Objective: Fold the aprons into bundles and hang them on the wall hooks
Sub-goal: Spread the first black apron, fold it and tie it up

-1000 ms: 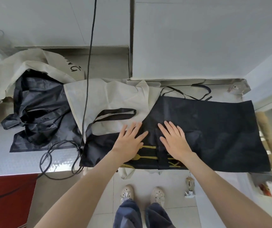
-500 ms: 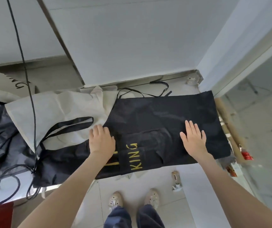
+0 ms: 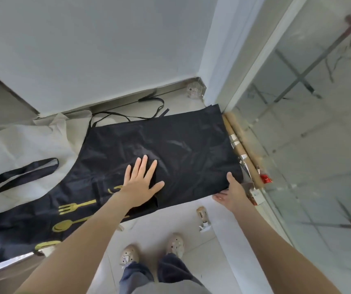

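Both hands have shifted rightward: the left hand point(image 3: 141, 185) now lies flat, fingers spread, mid-frame on the black apron point(image 3: 181, 149), and its forearm covers the gold lettering, leaving only fork and spoon prints. The right hand point(image 3: 231, 193) pinches the apron's lower-right corner, thumb on top, fingertips partly hidden beneath; the apron's left end is cut off

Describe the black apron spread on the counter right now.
The black apron lies spread flat, lightly creased, thin shiny fabric with gold fork and spoon prints at its left. Thin straps trail off the far edge. The left hand presses flat on its middle; the right hand pinches its near right corner.
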Action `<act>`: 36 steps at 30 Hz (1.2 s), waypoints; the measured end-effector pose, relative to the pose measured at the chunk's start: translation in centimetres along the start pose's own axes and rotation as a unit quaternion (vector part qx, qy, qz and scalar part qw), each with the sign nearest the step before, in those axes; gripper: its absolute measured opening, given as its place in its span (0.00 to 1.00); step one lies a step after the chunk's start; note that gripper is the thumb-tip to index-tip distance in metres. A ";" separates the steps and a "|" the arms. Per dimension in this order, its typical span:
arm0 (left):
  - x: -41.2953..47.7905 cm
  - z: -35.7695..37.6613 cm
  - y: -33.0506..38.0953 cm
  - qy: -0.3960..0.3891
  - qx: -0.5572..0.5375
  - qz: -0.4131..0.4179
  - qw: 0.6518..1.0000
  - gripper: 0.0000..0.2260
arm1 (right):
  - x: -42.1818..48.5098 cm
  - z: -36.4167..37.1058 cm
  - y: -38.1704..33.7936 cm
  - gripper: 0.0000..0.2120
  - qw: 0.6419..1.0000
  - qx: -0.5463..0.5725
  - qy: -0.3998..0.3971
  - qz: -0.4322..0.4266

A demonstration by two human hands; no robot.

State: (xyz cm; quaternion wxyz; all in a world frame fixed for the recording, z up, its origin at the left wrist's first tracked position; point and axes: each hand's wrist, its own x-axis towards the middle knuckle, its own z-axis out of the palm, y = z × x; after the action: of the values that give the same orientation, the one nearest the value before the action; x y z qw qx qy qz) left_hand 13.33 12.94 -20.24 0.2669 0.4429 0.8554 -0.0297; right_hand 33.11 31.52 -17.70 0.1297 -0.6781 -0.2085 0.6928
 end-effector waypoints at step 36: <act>-3.5 -8.2 -3.6 -0.185 0.012 0.056 0.981 0.14 | -5.8 5.2 1.7 0.31 0.696 -0.465 -0.038 -0.546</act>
State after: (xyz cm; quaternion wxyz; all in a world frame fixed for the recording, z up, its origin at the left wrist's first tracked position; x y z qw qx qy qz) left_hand 8.65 10.49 -12.17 0.4164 0.4802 0.7647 -0.1060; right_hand 28.42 26.76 -13.33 0.1452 -0.3919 -0.8426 0.3396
